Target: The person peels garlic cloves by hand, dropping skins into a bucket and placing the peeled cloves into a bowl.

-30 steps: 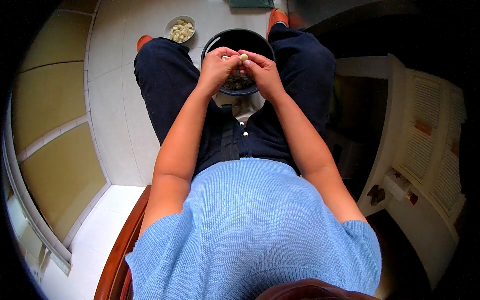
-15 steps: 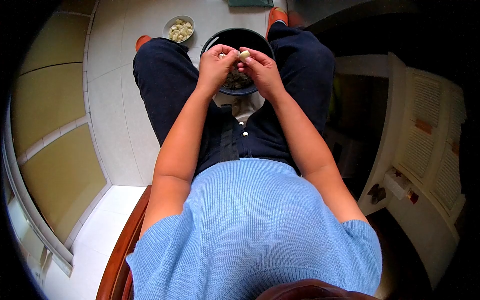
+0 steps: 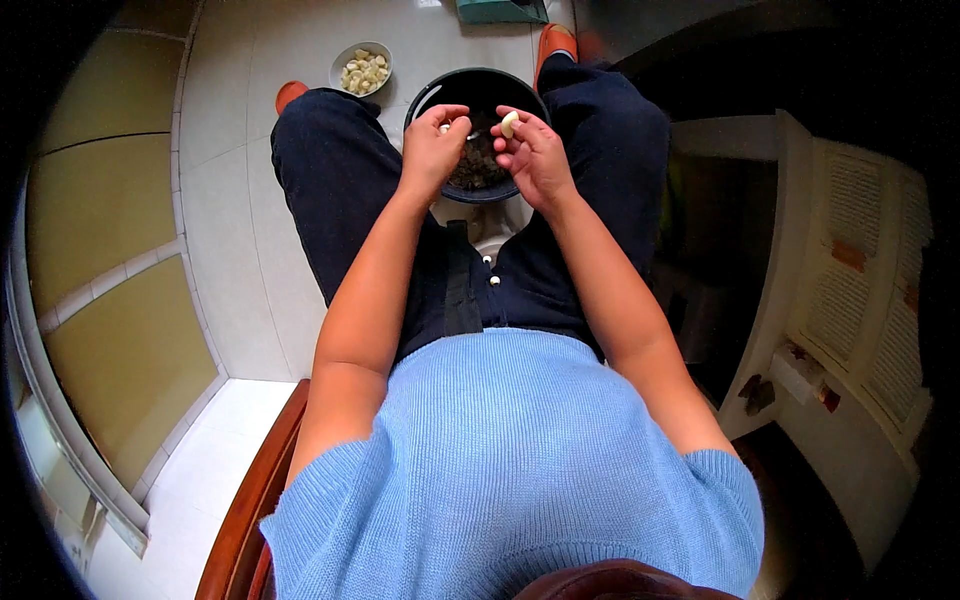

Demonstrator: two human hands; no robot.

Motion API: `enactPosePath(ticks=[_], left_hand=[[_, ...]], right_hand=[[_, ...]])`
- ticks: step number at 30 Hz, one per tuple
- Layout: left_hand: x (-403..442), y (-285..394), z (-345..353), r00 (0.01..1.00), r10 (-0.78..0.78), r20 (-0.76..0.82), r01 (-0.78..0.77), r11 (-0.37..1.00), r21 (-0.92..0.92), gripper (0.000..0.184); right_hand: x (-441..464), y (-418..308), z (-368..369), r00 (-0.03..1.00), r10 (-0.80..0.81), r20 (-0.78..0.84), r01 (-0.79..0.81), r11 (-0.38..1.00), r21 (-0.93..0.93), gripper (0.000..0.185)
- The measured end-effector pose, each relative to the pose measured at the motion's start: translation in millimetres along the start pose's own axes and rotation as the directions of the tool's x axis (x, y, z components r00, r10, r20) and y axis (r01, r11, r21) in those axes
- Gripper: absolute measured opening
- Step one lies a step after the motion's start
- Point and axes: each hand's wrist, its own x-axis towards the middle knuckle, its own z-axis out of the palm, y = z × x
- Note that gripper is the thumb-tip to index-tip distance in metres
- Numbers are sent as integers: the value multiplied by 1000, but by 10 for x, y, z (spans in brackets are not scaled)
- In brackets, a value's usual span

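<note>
Over a dark round bucket (image 3: 478, 80), my right hand (image 3: 537, 158) pinches a pale, peeled-looking clove (image 3: 509, 125) between thumb and fingertips. My left hand (image 3: 434, 150) is at the bucket's left side with its fingers curled; a small whitish bit (image 3: 445, 128) shows in them, too small to name. The two hands are apart. Dark, crumbly scraps (image 3: 478, 165) lie at the bottom of the bucket. A white bowl (image 3: 335, 72) holding several pale cloves (image 3: 365, 72) is on the floor beyond my left knee.
My legs in dark trousers (image 3: 335, 185) flank the bucket. Orange slippers (image 3: 556, 42) are on the tiled floor (image 3: 225, 200). A green object (image 3: 500, 10) lies at the top edge. A wooden chair arm (image 3: 255, 490) is at lower left.
My hands have drawn apart. The clove has moved right in my right hand, away from my left hand. The view has shifted slightly.
</note>
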Motion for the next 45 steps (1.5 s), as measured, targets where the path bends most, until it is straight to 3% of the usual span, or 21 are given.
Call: enactPosePath(ticks=[2, 3, 4, 5, 7, 8, 9, 10, 11, 12, 13, 20, 21, 26, 29, 36, 38, 40, 42, 44, 45], left_hand=[[-33, 42, 5, 1000, 5, -8, -6, 999, -35, 25], [-20, 44, -2, 999, 27, -21, -28, 999, -21, 24], [-13, 41, -14, 998, 47, -31, -47, 999, -4, 23], [-12, 29, -31, 999, 40, -26, -40, 999, 18, 23], [68, -168, -68, 996, 84, 1, -84, 996, 8, 25], [93, -246, -72, 991, 128, 24, -128, 992, -15, 27], [31, -131, -76, 914, 399, 67, -404, 887, 226, 25], [84, -192, -106, 953, 288, 92, -302, 920, 249, 24], [138, -254, -136, 978, 172, 115, -199, 939, 281, 24], [70, -24, -98, 977, -72, 202, 106, 981, -161, 23], [5, -41, -8, 997, 12, 76, -15, 999, 37, 23], [-38, 58, 55, 991, 129, 42, -133, 984, 118, 19], [-54, 127, 48, 997, 31, 69, -37, 995, 90, 24], [10, 18, -58, 990, 55, 127, -70, 991, 117, 25], [-30, 138, -73, 975, -183, 125, 201, 967, -158, 25], [-2, 123, -157, 941, -245, 234, 326, 838, -436, 34], [3, 95, -118, 928, -277, 248, 369, 765, -528, 26], [11, 118, -262, 823, -371, 430, 562, 428, -707, 32], [-8, 130, -199, 883, -290, 368, 469, 513, -719, 32], [-26, 99, -134, 950, -160, 268, 305, 659, -688, 32], [-5, 67, -160, 945, -135, 299, 316, 618, -720, 33]], right_hand=[[-2, 23, -2, 998, 3, -62, -8, 997, -81, 27], [-18, 11, 54, 989, -101, -105, 54, 921, -385, 24], [-36, 3, 101, 970, -212, -118, 86, 753, -652, 22], [-39, -32, 129, 930, -366, 23, 218, 501, -838, 16], [-272, -446, 645, 799, -391, 456, 518, 63, -853, 16], [-421, -629, 940, 766, -340, 546, 551, -91, -830, 15], [-604, -792, 1233, 761, -258, 595, 547, -237, -803, 10], [-763, -971, 1486, 694, -152, 704, 653, -279, -704, 8], [-927, -1157, 1750, 662, 40, 749, 733, -244, -635, 18], [-1028, -1249, 1889, 590, 121, 799, 801, -216, -558, 18], [-1070, -1279, 1962, 546, 166, 821, 834, -201, -514, 18], [-1110, -1257, 2177, 388, 236, 891, 920, -154, -360, 19], [-1100, -1242, 2188, 379, 243, 893, 924, -147, -352, 19], [-1087, -1204, 2192, 365, 245, 898, 929, -152, -336, 20], [-1058, -1185, 2193, 374, 230, 898, 925, -156, -346, 20], [-1089, -1180, 2252, 355, 182, 917, 929, -178, -325, 21], [-1052, -1198, 2191, 391, 134, 910, 911, -199, -362, 21], [-876, -1180, 1974, 517, -22, 856, 838, -192, -511, 22], [-597, -1027, 1555, 721, -201, 663, 677, 4, -736, 22], [-262, -746, 1062, 886, -206, 416, 465, 402, -789, 15], [-167, -585, 853, 973, -81, 216, 191, 809, -556, 14]])
